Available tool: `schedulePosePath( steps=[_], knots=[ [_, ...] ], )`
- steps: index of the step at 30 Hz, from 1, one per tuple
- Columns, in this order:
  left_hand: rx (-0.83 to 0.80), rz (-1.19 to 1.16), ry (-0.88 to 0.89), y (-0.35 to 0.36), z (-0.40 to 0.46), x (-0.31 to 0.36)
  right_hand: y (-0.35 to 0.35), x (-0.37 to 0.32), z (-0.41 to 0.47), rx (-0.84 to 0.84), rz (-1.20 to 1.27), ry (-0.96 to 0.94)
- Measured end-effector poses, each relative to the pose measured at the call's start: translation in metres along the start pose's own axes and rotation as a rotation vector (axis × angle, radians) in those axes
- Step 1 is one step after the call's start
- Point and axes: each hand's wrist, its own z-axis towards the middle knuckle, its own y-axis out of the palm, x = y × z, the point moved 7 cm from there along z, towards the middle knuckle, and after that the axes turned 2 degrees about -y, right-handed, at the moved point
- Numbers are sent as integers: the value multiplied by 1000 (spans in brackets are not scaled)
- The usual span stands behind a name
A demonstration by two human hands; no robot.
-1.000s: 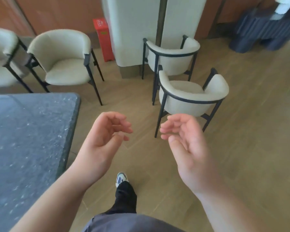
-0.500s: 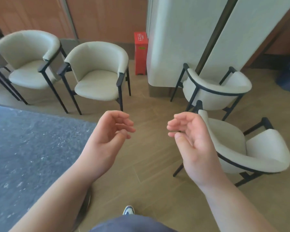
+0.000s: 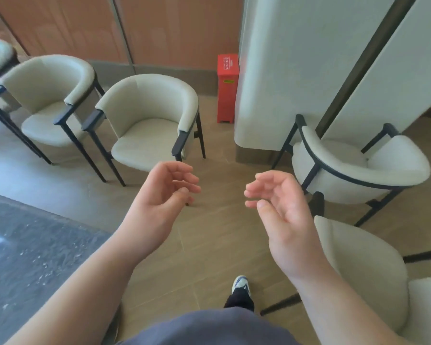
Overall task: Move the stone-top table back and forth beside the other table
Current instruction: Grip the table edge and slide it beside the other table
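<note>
Both hands raised over the floor, holding nothing: left hand (image 3: 159, 195) and right hand (image 3: 281, 207), fingers loosely curled, palms facing each other, posture unchanged from a second ago. View has swung left since then; dark stone-top table (image 3: 30, 265) surface now sits lower left, apart from the left forearm. One shoe (image 3: 240, 285) on the wood floor (image 3: 209, 232). Cream armchairs (image 3: 149, 120) beyond, red box (image 3: 227, 88) against the white pillar (image 3: 284, 70).
</note>
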Motion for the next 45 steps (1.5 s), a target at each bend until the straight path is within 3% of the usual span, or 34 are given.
schedulePosePath(
  steps=[6, 13, 22, 28, 32, 38, 45],
  knots=[
    [106, -16, -6, 21, 84, 1, -12, 10, 123, -150, 51, 12],
    [361, 44, -70, -57, 129, -22, 59, 36, 222, -358, 113, 69],
    [703, -61, -57, -210, 174, -80, 239, 72, 324, -698, 38, 111],
    [891, -92, -15, -304, 195, -84, 367, 71, 389, -881, -5, 80],
    [1065, -109, -48, -353, 158, -90, 453, 71, 397, -1034, 50, 90],
    [1466, -114, -129, -409, 84, -98, 573, 83, 375, -1360, 92, 121],
    [1647, -68, -214, -472, 113, -115, 698, 95, 391, -1627, 117, 62]
  ],
)
